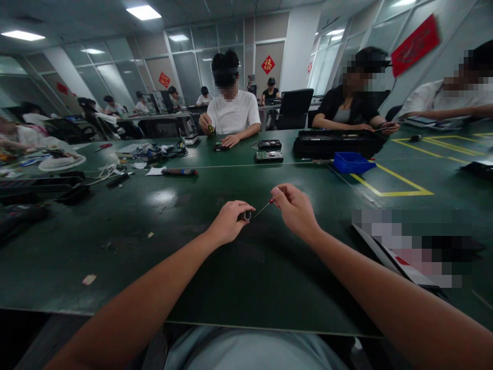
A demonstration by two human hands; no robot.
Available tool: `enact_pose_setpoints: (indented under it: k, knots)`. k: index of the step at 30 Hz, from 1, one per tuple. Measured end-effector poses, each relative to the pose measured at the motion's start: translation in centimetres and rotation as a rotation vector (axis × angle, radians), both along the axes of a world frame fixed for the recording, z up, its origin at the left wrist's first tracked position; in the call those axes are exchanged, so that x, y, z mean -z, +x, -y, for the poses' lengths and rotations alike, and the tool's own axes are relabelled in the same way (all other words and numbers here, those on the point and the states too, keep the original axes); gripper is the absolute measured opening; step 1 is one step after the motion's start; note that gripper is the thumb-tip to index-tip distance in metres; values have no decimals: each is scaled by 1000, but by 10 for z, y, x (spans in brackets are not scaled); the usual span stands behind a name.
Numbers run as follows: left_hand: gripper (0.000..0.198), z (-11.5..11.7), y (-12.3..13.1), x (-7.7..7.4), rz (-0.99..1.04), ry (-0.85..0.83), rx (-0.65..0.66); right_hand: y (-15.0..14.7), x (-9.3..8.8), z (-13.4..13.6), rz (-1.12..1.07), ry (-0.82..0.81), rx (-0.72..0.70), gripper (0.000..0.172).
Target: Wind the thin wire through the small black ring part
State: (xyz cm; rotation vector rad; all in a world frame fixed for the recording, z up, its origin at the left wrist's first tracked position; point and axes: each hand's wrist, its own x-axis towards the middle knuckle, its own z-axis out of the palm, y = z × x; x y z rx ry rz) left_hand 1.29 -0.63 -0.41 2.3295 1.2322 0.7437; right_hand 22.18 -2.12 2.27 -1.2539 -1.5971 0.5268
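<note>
My left hand (pixel 230 221) is closed around a small dark cylindrical part (pixel 245 215), whose round metallic end faces right. Most of that part is hidden by the fingers, so its kind does not show. In my right hand (pixel 296 209) is a screwdriver (pixel 263 209) with a red handle and a thin shaft, pinched between thumb and fingers. The shaft slants down to the left, and its tip is close to the cylinder's open-looking end. Whether they touch is too small to tell. Both hands are just above the green tabletop (pixel 231 282).
A blue scoop-like bin (pixel 351 163) and a long black casing (pixel 335 144) stand at the back right. Hard drives (pixel 268 155) lie ahead, near a co-worker's hands (pixel 231 140). Cables (pixel 159 151) and a dark rod-shaped item (pixel 179 172) are at the left. Papers (pixel 385 254) lie right.
</note>
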Motion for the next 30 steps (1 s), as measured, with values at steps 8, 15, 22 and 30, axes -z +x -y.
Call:
enact_pose_setpoints:
  k: [8, 15, 22, 30]
  knots:
    - [35, -4, -6, 0, 44, -5, -71, -1, 1, 0, -122, 64, -76, 25]
    - [42, -7, -8, 3, 117, -7, -79, -1, 1, 2, -78, 42, -97, 23]
    - [39, -6, -8, 2, 134, -22, -112, -3, 0, 2, -108, 39, -88, 22]
    - [41, -6, -10, 3, 134, -24, -105, -1, -1, 3, 40, 41, 8, 30]
